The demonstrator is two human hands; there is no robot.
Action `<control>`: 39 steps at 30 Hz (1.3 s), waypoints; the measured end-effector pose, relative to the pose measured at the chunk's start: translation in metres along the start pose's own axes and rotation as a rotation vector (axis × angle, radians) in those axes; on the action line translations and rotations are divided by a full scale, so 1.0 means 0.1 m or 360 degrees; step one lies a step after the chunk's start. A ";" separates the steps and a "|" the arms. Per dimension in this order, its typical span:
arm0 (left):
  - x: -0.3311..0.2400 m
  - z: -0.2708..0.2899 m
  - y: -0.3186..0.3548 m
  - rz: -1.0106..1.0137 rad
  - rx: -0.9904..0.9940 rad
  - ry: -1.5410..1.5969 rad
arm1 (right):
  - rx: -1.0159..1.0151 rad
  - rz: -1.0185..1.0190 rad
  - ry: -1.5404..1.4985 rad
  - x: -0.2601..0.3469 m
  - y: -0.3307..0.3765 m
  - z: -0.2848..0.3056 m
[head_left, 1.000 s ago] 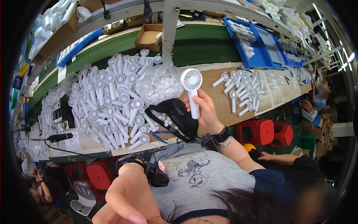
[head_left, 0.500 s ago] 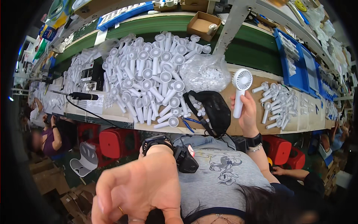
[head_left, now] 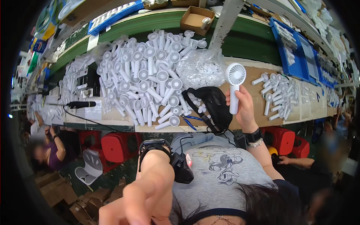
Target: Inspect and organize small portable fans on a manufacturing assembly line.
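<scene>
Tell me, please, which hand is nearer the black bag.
Right: the right hand is just right of the black bag; the left hand is well below and left of it in view.

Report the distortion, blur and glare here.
Head view throughout: the fisheye bows the worktable and blackens the corners; a co-worker's head at left is blurred; highlights glint on the plastic bag; the fan in the right hand looks fairly sharp.

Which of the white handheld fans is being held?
The fan in the right hand, gripped by its handle; the others on the bench lie loose, in the large pile to its left or the smaller group to its right.
</scene>
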State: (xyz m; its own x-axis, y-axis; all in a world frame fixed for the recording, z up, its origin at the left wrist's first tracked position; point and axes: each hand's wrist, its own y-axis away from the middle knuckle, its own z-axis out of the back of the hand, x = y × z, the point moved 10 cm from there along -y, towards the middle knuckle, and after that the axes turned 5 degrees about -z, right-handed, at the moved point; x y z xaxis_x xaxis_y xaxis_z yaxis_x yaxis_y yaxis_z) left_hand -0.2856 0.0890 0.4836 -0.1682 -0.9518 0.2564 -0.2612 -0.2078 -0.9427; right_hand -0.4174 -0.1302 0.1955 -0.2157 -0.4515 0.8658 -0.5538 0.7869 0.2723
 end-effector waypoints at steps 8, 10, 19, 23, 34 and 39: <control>0.34 0.03 0.11 0.0739 0.0205 0.0451 | -0.0111 -0.0091 -0.0158 -0.17 0.06 0.16; 0.46 -0.10 0.29 0.1032 0.0271 0.0656 | -0.0060 -0.0123 -0.0221 -0.31 0.02 0.11; 0.72 -0.33 0.57 0.1258 0.0136 0.0649 | -0.0214 0.0060 -0.0439 -0.45 0.20 0.37; 0.88 -0.61 0.88 0.1862 0.0697 0.0664 | -0.0287 0.0100 -0.0557 -0.58 0.30 0.47; 0.87 -1.14 1.34 0.1549 0.1238 0.1491 | -0.0249 0.0093 -0.0588 -1.09 0.48 0.41; 0.89 -1.21 1.46 0.1595 0.1306 0.1427 | -0.0213 0.0139 -0.0520 -1.20 0.42 0.31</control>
State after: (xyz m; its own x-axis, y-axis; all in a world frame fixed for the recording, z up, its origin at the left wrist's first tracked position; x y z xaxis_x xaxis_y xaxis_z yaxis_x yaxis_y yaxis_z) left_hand -0.4534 0.0012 0.3945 -0.5134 -0.3958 -0.7614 0.8141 0.0560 -0.5780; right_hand -0.4402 -0.0561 0.0904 -0.5150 -0.4735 0.7145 -0.4161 0.8669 0.2746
